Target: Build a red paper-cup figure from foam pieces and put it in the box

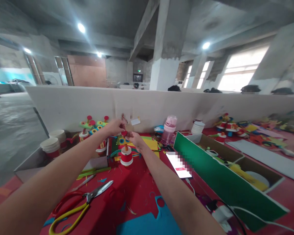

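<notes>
My left hand [116, 126] is closed in a pinch above the red and white paper cup figure [126, 156]; what lies between its fingertips is too small to make out. Lower and to the right, my right hand [136, 141] pinches a small red round piece [124, 133], just under the left fingertips. The cup figure stands upside down on the red table, with a striped stem on top and green crimped strips at its sides. Behind it lie yellow sheets [150, 144]. Scissors [89, 196] with red and yellow handles lie open in front of my left forearm.
A box [98, 162] at left holds stacked paper cups [50, 145] and cup figures. Blue sheet [149, 225] lies in front. To the right are a lit phone [177, 164], a pink bottle [169, 129] and a green-sided divided box [210, 182]. A white partition [88, 101] stands behind.
</notes>
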{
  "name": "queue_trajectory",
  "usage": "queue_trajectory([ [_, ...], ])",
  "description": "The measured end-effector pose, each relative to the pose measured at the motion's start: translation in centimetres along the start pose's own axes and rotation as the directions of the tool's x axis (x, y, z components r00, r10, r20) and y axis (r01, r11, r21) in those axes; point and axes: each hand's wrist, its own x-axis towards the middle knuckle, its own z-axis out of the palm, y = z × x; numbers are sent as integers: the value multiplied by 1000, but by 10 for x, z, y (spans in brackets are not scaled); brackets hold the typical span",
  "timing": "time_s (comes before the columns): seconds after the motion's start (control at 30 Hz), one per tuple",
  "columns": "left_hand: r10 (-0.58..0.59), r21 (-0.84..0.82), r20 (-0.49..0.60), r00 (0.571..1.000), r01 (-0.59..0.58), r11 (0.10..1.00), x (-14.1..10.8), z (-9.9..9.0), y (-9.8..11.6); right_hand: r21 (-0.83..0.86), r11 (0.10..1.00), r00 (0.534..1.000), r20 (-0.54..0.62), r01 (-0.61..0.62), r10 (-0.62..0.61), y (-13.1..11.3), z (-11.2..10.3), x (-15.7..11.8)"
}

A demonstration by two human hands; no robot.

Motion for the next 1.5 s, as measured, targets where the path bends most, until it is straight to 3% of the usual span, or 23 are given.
queue_trajectory([
  [0.63,25,23,-52,998,-24,999,-1,9,2,64,998,996,-84,16,-10,3,5,-1],
  [0.93,30,2,-42,999,-30,1000,-2,9,3,-3,1000,991,-129,31,-31,4,5,0],
  [1.5,63,-42,-56,996,-65,997,1,15,1,44,998,995,-97,33,-29,3,5,-4],
])
